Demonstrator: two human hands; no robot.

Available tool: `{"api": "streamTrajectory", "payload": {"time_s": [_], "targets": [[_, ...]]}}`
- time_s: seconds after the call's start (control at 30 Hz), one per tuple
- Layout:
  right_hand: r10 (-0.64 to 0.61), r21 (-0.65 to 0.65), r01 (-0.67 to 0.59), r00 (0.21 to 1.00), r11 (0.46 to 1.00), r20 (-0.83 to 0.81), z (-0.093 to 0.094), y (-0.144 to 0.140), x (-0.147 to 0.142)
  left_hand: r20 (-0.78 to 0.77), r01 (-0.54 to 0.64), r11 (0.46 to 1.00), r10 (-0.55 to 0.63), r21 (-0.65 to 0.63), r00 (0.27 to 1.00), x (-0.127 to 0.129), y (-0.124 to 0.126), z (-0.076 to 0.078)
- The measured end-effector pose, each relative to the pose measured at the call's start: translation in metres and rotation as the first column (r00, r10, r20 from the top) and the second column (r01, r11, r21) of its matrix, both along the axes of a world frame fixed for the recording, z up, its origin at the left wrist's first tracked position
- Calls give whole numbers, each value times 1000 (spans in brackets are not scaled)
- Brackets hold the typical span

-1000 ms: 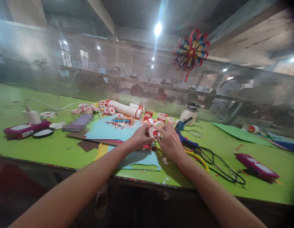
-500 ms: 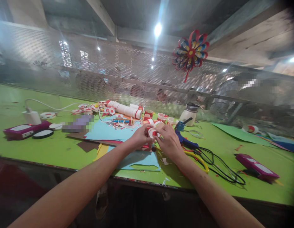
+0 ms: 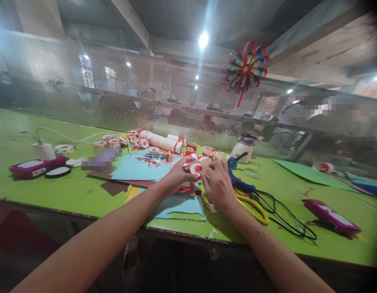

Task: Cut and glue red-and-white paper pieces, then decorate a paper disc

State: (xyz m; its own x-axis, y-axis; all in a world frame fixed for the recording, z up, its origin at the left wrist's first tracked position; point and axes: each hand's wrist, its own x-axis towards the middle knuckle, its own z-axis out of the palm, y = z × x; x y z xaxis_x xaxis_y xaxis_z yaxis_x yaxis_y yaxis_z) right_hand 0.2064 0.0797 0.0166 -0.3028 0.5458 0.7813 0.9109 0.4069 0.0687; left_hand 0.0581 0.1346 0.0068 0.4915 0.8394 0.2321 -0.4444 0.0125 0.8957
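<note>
Both hands meet over the desk (image 3: 69, 191) centre. Left hand (image 3: 178, 176) and right hand (image 3: 218, 184) pinch a small white paper cup with a red patch (image 3: 195, 167) between them, fingers closed on its rim and sides. Likely light, thin-walled, easily crushed; best gripped gently at the rim. At 12 o'clock more paper cups (image 3: 208, 151) stand; contents unclear. At 1 o'clock, a white bottle (image 3: 245, 147).

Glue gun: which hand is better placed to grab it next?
Right, probably. The glue gun lies just beyond the right hand, on its side of the table. The left hand grips the paper cup and would have to cross over.
</note>
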Motion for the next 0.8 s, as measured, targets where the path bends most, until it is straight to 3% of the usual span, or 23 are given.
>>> {"api": "streamTrajectory", "payload": {"time_s": [0.27, 0.8], "targets": [[-118, -4, 119, 990, 993, 82, -7, -9, -9, 46, -5, 999, 7, -50, 999, -1, -2, 3], [-91, 4, 91, 993, 996, 70, -10, -13, -9, 69, 22, 999, -20, -30, 997, -3, -2, 5]]}}
